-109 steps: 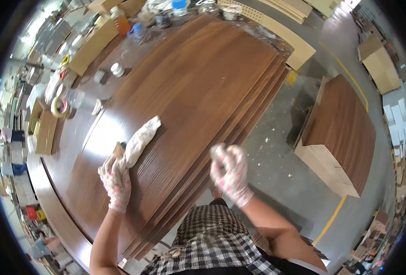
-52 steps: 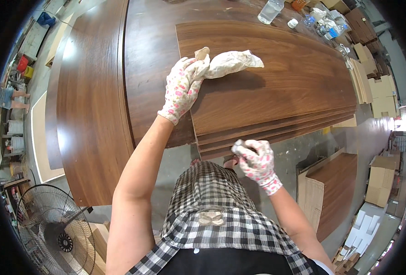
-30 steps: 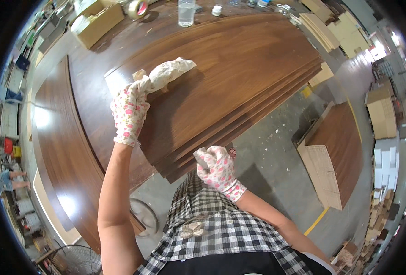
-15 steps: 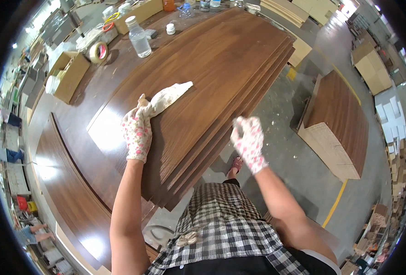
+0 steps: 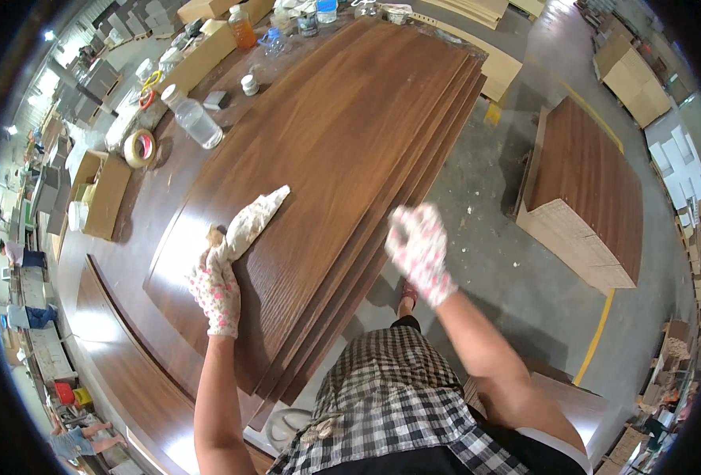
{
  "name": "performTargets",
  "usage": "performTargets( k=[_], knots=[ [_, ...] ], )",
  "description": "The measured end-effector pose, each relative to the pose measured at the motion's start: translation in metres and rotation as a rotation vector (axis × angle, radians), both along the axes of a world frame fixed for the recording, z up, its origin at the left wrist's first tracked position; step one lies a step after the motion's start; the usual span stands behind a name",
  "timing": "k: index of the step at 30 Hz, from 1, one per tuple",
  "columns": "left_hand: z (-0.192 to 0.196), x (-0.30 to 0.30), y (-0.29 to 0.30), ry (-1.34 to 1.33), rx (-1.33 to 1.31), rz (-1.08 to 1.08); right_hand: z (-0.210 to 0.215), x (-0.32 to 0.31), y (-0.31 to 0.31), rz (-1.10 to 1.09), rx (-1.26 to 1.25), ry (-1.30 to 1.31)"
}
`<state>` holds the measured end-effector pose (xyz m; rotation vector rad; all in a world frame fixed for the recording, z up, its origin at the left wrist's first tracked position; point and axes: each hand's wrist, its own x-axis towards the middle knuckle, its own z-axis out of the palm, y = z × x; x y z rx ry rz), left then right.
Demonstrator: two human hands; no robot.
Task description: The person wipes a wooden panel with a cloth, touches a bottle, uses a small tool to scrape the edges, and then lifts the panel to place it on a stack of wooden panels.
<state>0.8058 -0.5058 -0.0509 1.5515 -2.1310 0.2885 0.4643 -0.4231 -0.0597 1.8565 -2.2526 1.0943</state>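
My left hand (image 5: 216,299), in a white glove with pink flowers, is closed on a crumpled white cloth (image 5: 257,220). The cloth lies against the top of a stack of dark brown wood-grain panels (image 5: 327,134), close to its left side. A small tan piece sticks up by the fingers; its kind is not clear. My right hand (image 5: 423,252), gloved alike, hovers by the stack's right edge with its fingers curled in. It is slightly blurred, and whatever may be within the fingers is hidden.
On the brown table (image 5: 157,202) stand a clear bottle (image 5: 195,119), a tape roll (image 5: 139,148), a small white bottle (image 5: 249,85) and a cardboard box (image 5: 107,194). A curved panel (image 5: 129,356) lies at left. Another panel stack (image 5: 592,190) stands on the floor at right.
The whole view has shifted, so the table and panels sit lower and further left. Along the stack's edge, my right hand has moved a little away from me. My left hand keeps the cloth.
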Motion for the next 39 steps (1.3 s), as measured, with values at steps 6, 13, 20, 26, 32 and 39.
performTargets(
  k=[6,13,20,26,32,39],
  knots=[
    [-0.001,-0.031,-0.022,-0.007,-0.008,-0.031,-0.001,-0.012,-0.004,-0.005,-0.121,0.020],
    [0.002,-0.072,-0.046,-0.051,0.004,-0.085,0.002,-0.050,-0.038,-0.016,-0.039,-0.002],
    [0.000,-0.062,-0.043,-0.074,-0.022,-0.111,0.000,-0.118,-0.073,-0.136,-0.022,0.063],
    [0.007,-0.061,-0.037,-0.115,0.038,-0.065,-0.007,-0.103,-0.069,-0.069,0.028,-0.125],
    [0.008,-0.063,-0.037,-0.102,0.088,-0.038,-0.014,-0.185,-0.121,-0.144,-0.133,-0.029],
    [0.013,-0.057,-0.033,-0.083,0.174,-0.032,-0.014,-0.186,-0.127,-0.120,-0.096,-0.120]
  ],
)
